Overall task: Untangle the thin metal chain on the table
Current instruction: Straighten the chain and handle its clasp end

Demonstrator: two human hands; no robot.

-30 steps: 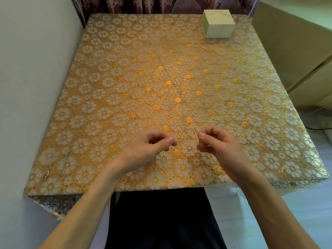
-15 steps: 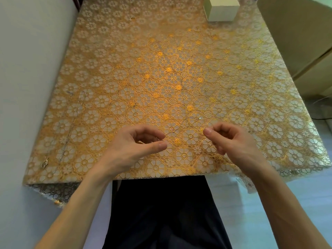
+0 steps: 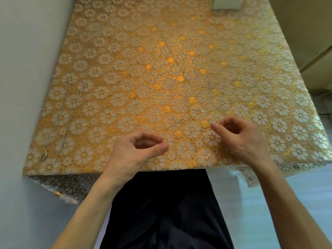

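Left hand [image 3: 133, 153], right hand [image 3: 240, 139]: over gold flower-patterned table cover [image 3: 125, 56], thumb and forefinger nearly closed, presumably tensioning thin metal chain. Chain too fine to see, so hold unconfirmed.

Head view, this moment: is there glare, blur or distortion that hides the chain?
Head view: wide-angle distortion bows the tablecloth edges; pale sheen washes out its pattern at the far and right sides. The chain is too thin to pick out, save perhaps one small glint beyond the right hand; whether it or the left hand has a grip on the chain cannot be told.
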